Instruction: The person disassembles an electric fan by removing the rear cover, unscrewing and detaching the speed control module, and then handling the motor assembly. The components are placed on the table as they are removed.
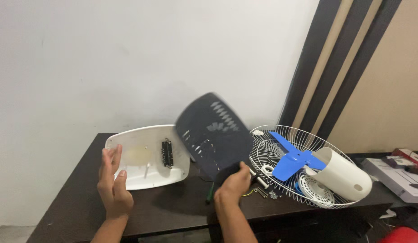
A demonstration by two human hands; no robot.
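Fingers of the right hand (236,182) clasp the dark fan cover (213,132); the left hand (112,180) hangs open, empty.

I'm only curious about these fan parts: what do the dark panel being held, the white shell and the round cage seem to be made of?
The dark panel in the right hand looks like matte moulded plastic, with slotted vents; it is blurred. The white shell seems smooth, slightly glossy plastic, with a rounded moulded rim. The round cage appears to be thin white-coated metal wire, judging by its fine spokes.
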